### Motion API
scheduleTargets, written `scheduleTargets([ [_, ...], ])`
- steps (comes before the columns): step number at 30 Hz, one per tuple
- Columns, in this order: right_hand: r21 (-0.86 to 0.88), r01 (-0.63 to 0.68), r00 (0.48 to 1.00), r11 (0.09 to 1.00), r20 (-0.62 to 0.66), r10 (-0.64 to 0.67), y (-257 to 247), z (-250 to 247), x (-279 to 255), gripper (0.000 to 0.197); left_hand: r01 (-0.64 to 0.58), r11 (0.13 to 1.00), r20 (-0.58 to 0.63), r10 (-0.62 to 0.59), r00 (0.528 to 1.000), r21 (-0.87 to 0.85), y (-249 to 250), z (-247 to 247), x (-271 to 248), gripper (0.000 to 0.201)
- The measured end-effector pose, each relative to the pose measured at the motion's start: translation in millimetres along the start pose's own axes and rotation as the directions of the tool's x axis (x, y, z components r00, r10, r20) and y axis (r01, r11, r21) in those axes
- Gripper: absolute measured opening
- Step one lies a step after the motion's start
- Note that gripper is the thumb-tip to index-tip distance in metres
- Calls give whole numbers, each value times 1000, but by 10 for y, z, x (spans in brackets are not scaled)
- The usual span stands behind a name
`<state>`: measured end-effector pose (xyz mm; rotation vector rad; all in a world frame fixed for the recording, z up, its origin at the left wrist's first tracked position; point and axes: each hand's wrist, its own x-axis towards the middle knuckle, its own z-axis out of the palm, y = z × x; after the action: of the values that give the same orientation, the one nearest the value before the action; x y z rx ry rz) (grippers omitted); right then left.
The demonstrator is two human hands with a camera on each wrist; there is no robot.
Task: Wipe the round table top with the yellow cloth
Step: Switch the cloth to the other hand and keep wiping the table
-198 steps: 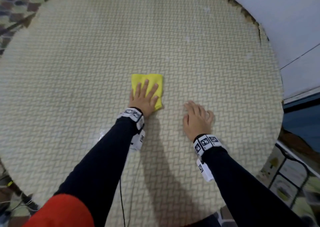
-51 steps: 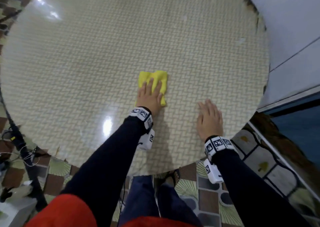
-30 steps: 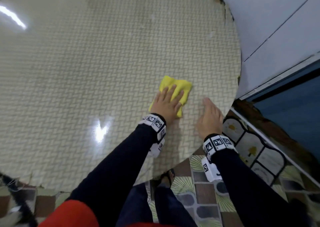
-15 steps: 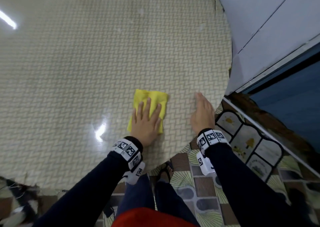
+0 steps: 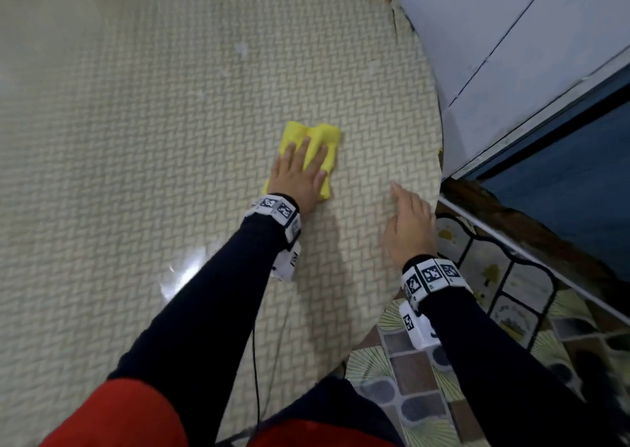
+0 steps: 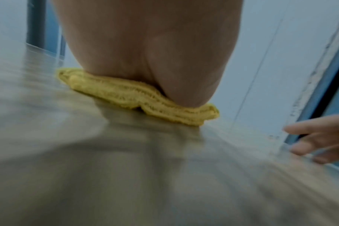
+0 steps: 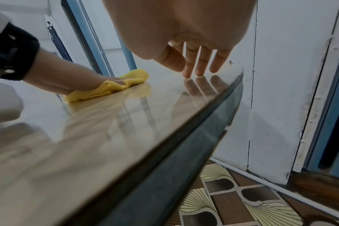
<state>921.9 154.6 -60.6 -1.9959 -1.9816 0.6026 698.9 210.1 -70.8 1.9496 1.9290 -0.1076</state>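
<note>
A: Where do we find the yellow cloth (image 5: 317, 146) on the worktop (image 5: 136, 140)?

B: We see it toward the right side of the round top, folded into a thick pad and lying flat on the herringbone surface, well in from the rim. The left hand (image 5: 298, 177) lies on top of it, palm down, fingers straight and a little spread, pressing rather than gripping. Yellow edges stick out beyond the fingertips on the far side and past the palm on the near right.

A: And from the left wrist view?

B: There we look under the heel of the hand at the cloth (image 6: 137, 97), its layered edges squashed between palm and glossy top. That picture is blurred, so we cannot make out the fingers.

A: What about the right hand (image 5: 409, 225)?

B: It holds nothing. In the right wrist view the fingertips (image 7: 187, 73) of the straightened fingers touch the surface near the dark rim of the top (image 7: 184, 137), and their reflection shows in the gloss. The palm stands raised off the surface. It sits to the right of the cloth, near it but apart.

A: Anything else around us?

B: A pale wall (image 5: 494, 37) beyond the right edge, a patterned tile floor (image 5: 443, 395) below, dark sleeves, and marker bands on both wrists.
</note>
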Motion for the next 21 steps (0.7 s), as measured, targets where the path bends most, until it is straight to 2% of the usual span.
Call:
scheduleTargets([
  [3, 2, -30, 999, 1000, 20, 30, 9, -27, 113, 62, 116, 992, -64, -119, 991, -43, -248, -57, 16, 53],
  [5, 10, -40, 999, 999, 12, 40, 22, -37, 180, 61, 126, 990, -88, -131, 988, -59, -237, -9, -51, 54],
  [9, -73, -45, 998, 996, -47, 42, 74, -76, 314, 56, -5, 998, -94, -1, 996, -61, 0, 206, -355, 66],
  [12, -148, -111, 987, 983, -131, 92, 135, -135, 501, 47, -117, 993, -144, 116, 983, 0, 228, 390, -513, 59],
  [15, -135, -129, 981, 982, -162, 107, 240, -207, 654, 35, -125, 992, -143, 124, 982, 2, 564, 506, -478, 56],
  [21, -82, -76, 994, 994, -84, 69, 486, -358, 884, 30, -171, 985, -51, 172, 984, 21, 1282, 547, -213, 55],
])
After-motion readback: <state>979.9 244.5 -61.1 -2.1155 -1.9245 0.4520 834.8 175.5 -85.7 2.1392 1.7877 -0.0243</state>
